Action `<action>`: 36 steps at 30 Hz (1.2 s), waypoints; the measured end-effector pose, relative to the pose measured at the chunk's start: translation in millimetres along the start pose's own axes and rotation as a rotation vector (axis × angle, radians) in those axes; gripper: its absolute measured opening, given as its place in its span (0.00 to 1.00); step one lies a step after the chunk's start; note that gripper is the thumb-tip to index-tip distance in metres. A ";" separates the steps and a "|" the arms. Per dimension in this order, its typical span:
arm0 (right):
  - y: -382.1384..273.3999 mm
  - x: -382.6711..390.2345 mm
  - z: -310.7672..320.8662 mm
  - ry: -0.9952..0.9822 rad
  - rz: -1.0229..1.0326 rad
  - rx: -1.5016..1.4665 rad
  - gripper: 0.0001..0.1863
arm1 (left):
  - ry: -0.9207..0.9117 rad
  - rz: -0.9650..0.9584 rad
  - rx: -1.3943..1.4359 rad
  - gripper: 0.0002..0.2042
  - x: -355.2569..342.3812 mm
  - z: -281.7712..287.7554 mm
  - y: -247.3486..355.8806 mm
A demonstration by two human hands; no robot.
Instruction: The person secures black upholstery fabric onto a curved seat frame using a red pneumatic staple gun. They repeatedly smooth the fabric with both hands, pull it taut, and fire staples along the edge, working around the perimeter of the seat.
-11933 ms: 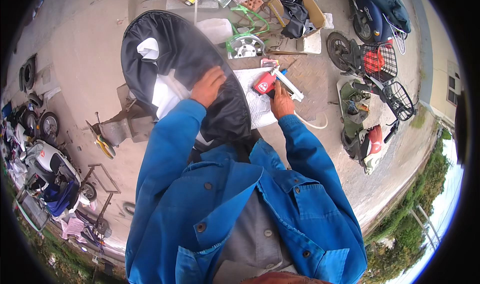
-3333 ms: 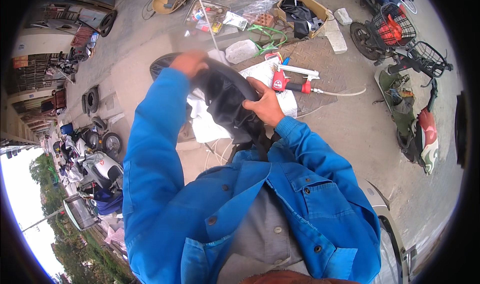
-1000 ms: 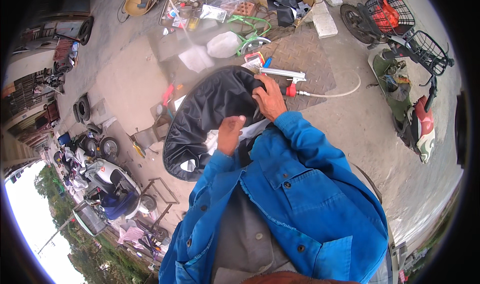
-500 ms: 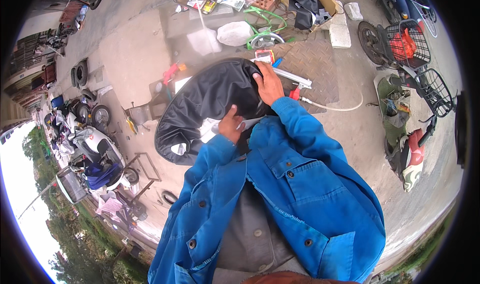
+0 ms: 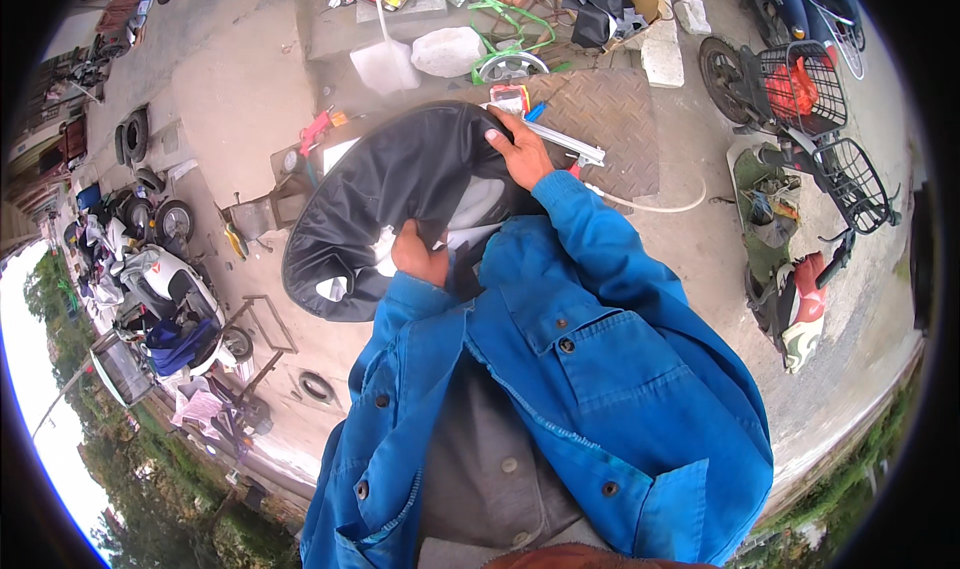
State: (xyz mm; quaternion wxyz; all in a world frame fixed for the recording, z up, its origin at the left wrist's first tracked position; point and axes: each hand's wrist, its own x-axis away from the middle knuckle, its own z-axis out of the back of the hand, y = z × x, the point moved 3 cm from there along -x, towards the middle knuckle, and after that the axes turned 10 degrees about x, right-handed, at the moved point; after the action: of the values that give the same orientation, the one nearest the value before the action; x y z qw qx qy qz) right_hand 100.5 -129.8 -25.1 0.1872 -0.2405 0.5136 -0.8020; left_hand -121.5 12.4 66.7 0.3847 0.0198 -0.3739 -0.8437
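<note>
The black cover (image 5: 345, 204) is lying left of and between both sets of fingers; the left hand (image 5: 421, 259) is touching its inner folds, its grip not showing clearly; the right hand (image 5: 522, 156) is grasping the far rim, apparently arranging the edge, so the next move is probably calling for evening those folds; just right, an air tool (image 5: 572, 143) is lying partly hidden

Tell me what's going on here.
A person in a blue jacket is handling a black, wrinkled cover with white material showing inside. The right hand grips its upper right edge; the left hand is at the inner folds, its fingertips partly hidden. Just beyond the right hand, a silver bar-shaped tool lies partly hidden, and a pale hose curves away nearby.
</note>
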 end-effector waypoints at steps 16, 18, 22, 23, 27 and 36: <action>83.6 55.5 11.8 -0.133 0.071 0.915 0.47 | -0.029 0.469 1.287 0.15 -61.4 -37.6 33.5; 79.7 59.2 16.4 -0.074 0.087 0.867 0.45 | 0.067 0.487 1.328 0.12 -62.0 -40.8 32.2; 79.4 69.5 20.3 0.077 0.136 0.894 0.42 | 0.121 0.437 0.996 0.11 -64.0 -28.7 47.7; 82.9 72.0 21.0 0.091 0.121 0.906 0.42 | 0.042 0.179 0.589 0.11 -66.2 -24.9 42.7; 84.8 73.3 24.1 0.147 0.143 0.928 0.38 | -0.108 -0.039 0.469 0.12 -82.8 -30.2 20.6; 90.4 81.8 53.4 0.218 0.116 0.932 0.36 | -0.244 0.682 1.337 0.13 -92.3 -49.4 47.1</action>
State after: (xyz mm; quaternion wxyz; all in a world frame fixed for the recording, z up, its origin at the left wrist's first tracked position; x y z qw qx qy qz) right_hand 69.5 -250.2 -72.8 0.2647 -0.0165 0.1289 -0.9555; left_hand -10.8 23.3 38.1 0.4861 0.0386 -0.8308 -0.2681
